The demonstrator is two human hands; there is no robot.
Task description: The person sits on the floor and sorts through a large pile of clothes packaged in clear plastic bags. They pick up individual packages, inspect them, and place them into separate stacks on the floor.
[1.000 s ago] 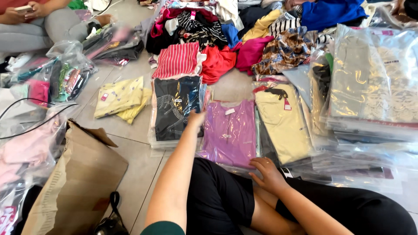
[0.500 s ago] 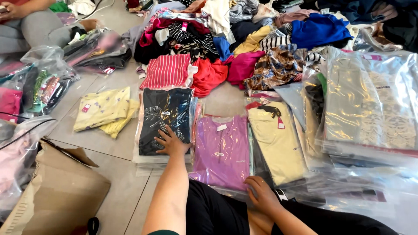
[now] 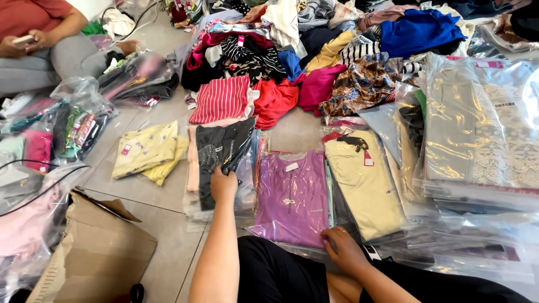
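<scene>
**Hands on the bagged clothes, floor covered ahead**

Nearest me on the left, a torn cardboard box (image 3: 92,252) lies flattened on the floor tiles (image 3: 151,191), what's inside I can't tell. My right hand (image 3: 345,249) rests fingers down on the near edge of the purple top (image 3: 292,196), sealed in its clear bag, flat and smooth. My left hand (image 3: 223,184) reaches further, fingers loosely spread and pressed onto the black garment (image 3: 222,154), also bagged, topping a short stack just left of the purple one. Right of purple lies a pale yellow top (image 3: 365,179) in plastic. By the right edge, a stack of clear bags (image 3: 477,134) holds beige pieces. Beyond, a loose heap of clothes (image 3: 314,50) spreads across the far floor.
</scene>
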